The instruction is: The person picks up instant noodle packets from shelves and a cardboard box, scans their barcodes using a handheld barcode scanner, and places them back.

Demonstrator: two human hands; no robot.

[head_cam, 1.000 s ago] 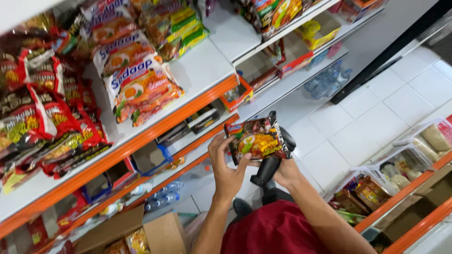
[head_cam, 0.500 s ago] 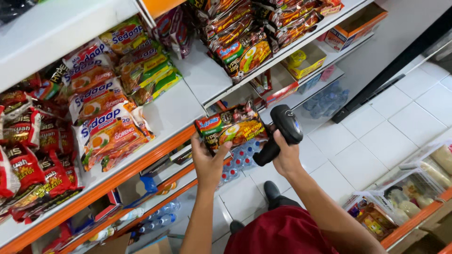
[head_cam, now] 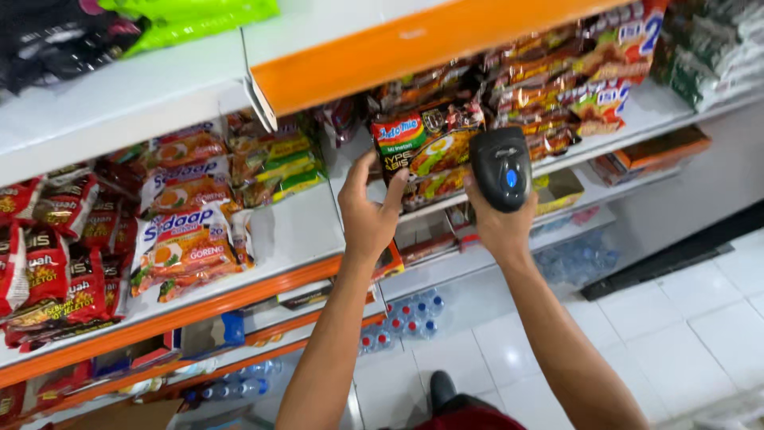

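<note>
Black scanner (head_cam: 500,167): gripped in right hand (head_cam: 497,227), raised in front of the shelf.
Noodle packet (head_cam: 426,147): pinched at its left edge by left hand (head_cam: 368,215), just beside the scanner.
Shelf (head_cam: 294,231): white, orange-edged; more noodle packs (head_cam: 187,239) lie to the left.

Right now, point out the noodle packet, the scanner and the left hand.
noodle packet (head_cam: 426,147), head view, printed front.
scanner (head_cam: 500,167), head view, top of its black head.
left hand (head_cam: 368,215), head view, back of hand.
</note>
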